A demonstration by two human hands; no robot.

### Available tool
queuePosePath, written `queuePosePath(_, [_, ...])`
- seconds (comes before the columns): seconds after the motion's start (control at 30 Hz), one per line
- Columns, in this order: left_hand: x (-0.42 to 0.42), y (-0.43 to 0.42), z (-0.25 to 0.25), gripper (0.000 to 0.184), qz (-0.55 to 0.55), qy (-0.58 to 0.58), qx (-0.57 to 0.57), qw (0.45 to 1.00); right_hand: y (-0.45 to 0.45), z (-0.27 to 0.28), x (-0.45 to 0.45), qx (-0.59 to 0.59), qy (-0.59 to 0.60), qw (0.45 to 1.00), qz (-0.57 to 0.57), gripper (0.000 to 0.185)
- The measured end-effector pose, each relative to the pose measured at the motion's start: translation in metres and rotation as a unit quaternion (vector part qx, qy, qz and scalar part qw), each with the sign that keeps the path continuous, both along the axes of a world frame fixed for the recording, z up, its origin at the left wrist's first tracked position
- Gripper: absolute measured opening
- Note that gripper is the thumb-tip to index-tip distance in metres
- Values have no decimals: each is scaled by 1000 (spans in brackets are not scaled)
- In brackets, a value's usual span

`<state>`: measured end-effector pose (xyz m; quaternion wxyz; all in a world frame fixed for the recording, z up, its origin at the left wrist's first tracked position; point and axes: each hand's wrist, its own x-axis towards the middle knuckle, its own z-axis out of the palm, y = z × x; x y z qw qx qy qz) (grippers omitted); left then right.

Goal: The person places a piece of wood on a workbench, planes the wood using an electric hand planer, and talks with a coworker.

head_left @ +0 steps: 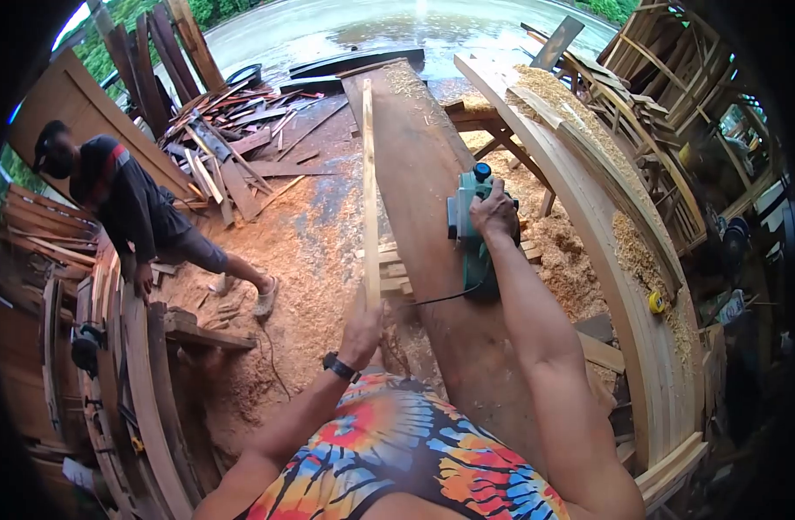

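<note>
My left hand point(361, 334) is wrapped round the lower end of a long, narrow wooden strip point(369, 191), which points away from me along the left edge of a wide plank point(415, 173). On that plank rests a green power planer point(473, 247) with a dark front knob. My right hand point(494, 211) grips the planer near its front; the fingers are closed on it. A black cord runs left from the planer, below the strip and close to my left hand.
A co-worker point(137, 191) stands at the left, one hand on upright boards point(137, 364). Scrap wood point(241, 147) is heaped beyond. Thick boards point(605, 234) with shavings and a yellow tape measure point(656, 302) lie on the right. Shavings point(233, 381) cover the ground.
</note>
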<state>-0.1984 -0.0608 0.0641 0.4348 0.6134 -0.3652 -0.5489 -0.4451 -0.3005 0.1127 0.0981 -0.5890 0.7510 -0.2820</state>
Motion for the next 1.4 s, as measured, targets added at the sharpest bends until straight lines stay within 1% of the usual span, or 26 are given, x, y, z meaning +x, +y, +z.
queuePosePath(0.03, [2, 5, -3, 79, -20, -139, -50, 989, -2, -4, -2, -6, 3, 1000, -1, 50])
queuePosePath(0.1, [5, 11, -2, 79, -7, -278, -157, 948, -3, -6, -2, -6, 12, 1000, -1, 52])
queuePosePath(0.2, [11, 15, 7, 82, -30, -204, -51, 977, 0, -3, -1, 11, 23, 1000, -4, 54])
queuePosePath(0.23, [11, 17, 8, 87, -32, -201, -82, 976, 2, 0, 0, 14, 25, 1000, -6, 54])
queuePosePath(0.37, [8, 24, 23, 82, -30, -221, -10, 975, -2, -2, -1, 9, 9, 1000, -7, 53])
queuePosePath(0.47, [9, 26, 22, 78, -24, -205, -1, 978, -3, -6, -2, 1, 28, 1000, -3, 53])
queuePosePath(0.57, [10, 27, 25, 75, -34, -216, -39, 975, -4, -7, -2, 3, 36, 999, -4, 53])
queuePosePath(0.67, [9, 22, 30, 75, -80, -88, 17, 993, -9, -8, -4, 37, 40, 998, -9, 58])
queuePosePath(0.73, [5, 25, 9, 73, -49, -97, -18, 994, -20, -24, -13, 68, 11, 998, 9, 70])
queuePosePath(0.77, [7, 23, 1, 74, -35, -121, -33, 992, -40, -57, -25, 42, 54, 996, 54, 70])
queuePosePath(0.8, [6, 23, -6, 76, -34, -164, -50, 985, -33, -45, -19, 48, -11, 999, 25, 65])
queuePosePath(0.83, [5, 21, -8, 77, -38, -207, -66, 975, -42, -52, -21, -8, 44, 997, 70, 61])
queuePosePath(0.87, [6, 21, -13, 79, -42, -240, -75, 967, -48, -63, -28, -23, 12, 999, 37, 56])
queuePosePath(0.9, [7, 22, -12, 81, -49, -262, -80, 960, -49, -62, -31, -35, 23, 998, 45, 56])
queuePosePath(0.93, [1, 25, 24, 80, -69, -246, -11, 967, -38, -46, -24, 2, 52, 999, 7, 54])
queuePosePath(0.97, [1, 26, 39, 81, -74, -212, -8, 974, -40, -49, -26, -8, 58, 998, 17, 53])
queuePosePath(1.03, [-2, 27, 35, 82, -68, -205, -20, 976, -45, -55, -33, -36, 56, 997, 31, 52])
queuePosePath(1.07, [-6, 25, 24, 82, -55, -232, -32, 971, -47, -56, -35, -52, 46, 997, 39, 51])
queuePosePath(1.1, [-8, 22, 15, 81, -46, -261, -47, 963, -48, -56, -36, -53, 54, 996, 41, 52])
queuePosePath(1.2, [-9, 20, -12, 75, -28, -290, -95, 952, -43, -51, -33, -34, 34, 998, 30, 52])
queuePosePath(1.23, [-9, 26, 9, 74, -45, -201, -29, 978, -40, -49, -30, -27, 34, 999, 17, 51])
queuePosePath(1.27, [-2, 23, 33, 73, -65, -118, 31, 990, -43, -55, -33, -36, 31, 999, 12, 51])
queuePosePath(1.33, [-3, 18, 10, 71, -22, -61, -12, 998, -30, -40, -23, -26, 25, 999, 14, 50])
queuePosePath(1.4, [-2, 14, 23, 61, -6, 40, 26, 999, -37, -48, -27, -32, 5, 999, 15, 49])
